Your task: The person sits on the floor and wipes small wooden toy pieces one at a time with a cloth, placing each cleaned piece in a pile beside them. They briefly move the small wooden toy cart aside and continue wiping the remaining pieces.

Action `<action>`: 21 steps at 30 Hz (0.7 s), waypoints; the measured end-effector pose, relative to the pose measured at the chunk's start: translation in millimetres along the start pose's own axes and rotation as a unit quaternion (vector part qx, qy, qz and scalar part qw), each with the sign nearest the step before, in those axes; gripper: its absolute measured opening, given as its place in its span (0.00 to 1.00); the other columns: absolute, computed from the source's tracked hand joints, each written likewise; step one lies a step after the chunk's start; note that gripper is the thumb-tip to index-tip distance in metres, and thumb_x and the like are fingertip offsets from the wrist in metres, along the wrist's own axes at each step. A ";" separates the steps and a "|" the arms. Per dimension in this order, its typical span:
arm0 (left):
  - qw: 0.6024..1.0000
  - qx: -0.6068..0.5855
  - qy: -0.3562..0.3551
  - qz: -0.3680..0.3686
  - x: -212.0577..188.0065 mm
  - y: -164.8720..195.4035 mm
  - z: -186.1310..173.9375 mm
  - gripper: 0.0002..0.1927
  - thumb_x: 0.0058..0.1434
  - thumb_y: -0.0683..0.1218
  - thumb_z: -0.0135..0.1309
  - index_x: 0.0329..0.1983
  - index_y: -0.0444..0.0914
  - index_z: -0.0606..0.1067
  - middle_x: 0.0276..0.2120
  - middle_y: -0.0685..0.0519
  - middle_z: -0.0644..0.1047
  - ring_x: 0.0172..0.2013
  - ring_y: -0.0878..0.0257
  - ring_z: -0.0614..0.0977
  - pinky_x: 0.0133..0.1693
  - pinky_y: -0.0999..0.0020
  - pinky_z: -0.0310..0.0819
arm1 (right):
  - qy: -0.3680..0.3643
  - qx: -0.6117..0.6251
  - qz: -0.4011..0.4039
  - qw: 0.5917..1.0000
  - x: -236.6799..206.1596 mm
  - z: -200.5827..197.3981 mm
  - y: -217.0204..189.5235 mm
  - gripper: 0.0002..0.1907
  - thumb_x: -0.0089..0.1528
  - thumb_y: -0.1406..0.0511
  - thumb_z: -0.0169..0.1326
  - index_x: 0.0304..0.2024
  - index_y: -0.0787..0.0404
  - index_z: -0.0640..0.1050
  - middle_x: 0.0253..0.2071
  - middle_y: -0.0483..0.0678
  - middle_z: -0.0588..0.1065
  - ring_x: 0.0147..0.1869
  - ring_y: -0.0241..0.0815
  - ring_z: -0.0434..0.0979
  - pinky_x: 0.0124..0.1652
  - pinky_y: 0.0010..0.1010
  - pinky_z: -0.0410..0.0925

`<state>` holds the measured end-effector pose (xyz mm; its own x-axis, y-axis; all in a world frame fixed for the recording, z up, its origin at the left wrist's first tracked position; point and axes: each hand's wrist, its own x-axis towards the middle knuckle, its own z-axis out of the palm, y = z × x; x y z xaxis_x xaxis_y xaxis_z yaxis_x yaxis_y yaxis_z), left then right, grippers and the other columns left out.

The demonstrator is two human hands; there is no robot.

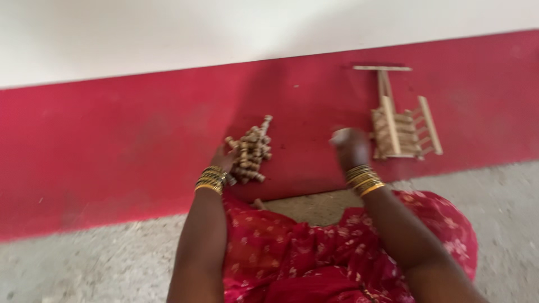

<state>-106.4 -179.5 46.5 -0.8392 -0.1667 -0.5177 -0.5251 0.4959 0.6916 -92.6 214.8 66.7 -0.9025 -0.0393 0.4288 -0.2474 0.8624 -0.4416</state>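
In the head view, your left hand (223, 160) was touching a pile of small wooden pegs (250, 152). The pile lay on the red strip of floor (112, 146), right in front of your knees. The hand was mostly hidden behind the pile, so I could not tell if it was open or closed.

Your right hand (349, 147) was up in the air, a little to the right of the pile. It was blurry. It looked curled, maybe around something small and pale, but I could not tell for sure.

The pegs looked light, hard and stiff. I think they would roll away if you bumped them, because they were round and loose. It seemed best to pinch one peg in the middle, or to scoop a few from the side of the pile.

A little wooden toy frame (403, 128) with a long handle lay near your right hand. It looked thin, so I think it could snap if squeezed. Its thick side rails looked like the safest place to hold.

The red strip looked smooth. The grey floor (505, 202) near you looked rough. A white wall (224, 33) stood behind.
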 end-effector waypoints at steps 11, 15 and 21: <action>0.968 -0.230 0.091 0.039 -47.5 31.1 19.0 0.36 0.67 0.56 0.50 0.75 0.38 0.57 0.70 0.39 0.65 0.64 0.49 0.74 0.58 0.58 0.76 | -0.004 0.008 0.412 0.911 -4.8 -39.4 80.6 0.23 0.65 0.56 0.61 0.54 0.67 0.76 0.47 0.61 0.77 0.45 0.53 0.80 0.43 0.45 0.77; 0.937 -0.312 0.100 0.120 -64.8 2.7 48.6 0.31 0.69 0.54 0.55 0.67 0.29 0.69 0.71 0.40 0.73 0.44 0.52 0.67 0.39 0.68 0.68 | 0.030 0.239 0.478 0.845 -4.8 -42.8 90.8 0.16 0.63 0.62 0.59 0.49 0.66 0.78 0.34 0.55 0.81 0.29 0.44 0.80 0.29 0.37 0.78; 0.926 -0.361 0.074 0.086 -68.3 -6.7 84.1 0.33 0.65 0.53 0.56 0.69 0.34 0.68 0.67 0.46 0.70 0.43 0.74 0.74 0.40 0.75 0.75 | 0.119 0.421 0.390 0.810 -21.4 -55.1 97.6 0.08 0.68 0.69 0.61 0.46 0.69 0.78 0.33 0.57 0.79 0.28 0.41 0.74 0.23 0.30 0.64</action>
<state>-33.6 -99.8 34.9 -0.9013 -0.2795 -0.3310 -0.2951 -0.1634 0.9414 -78.0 327.6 57.9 -0.8309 0.5373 -0.1446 0.1223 -0.0772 -0.9895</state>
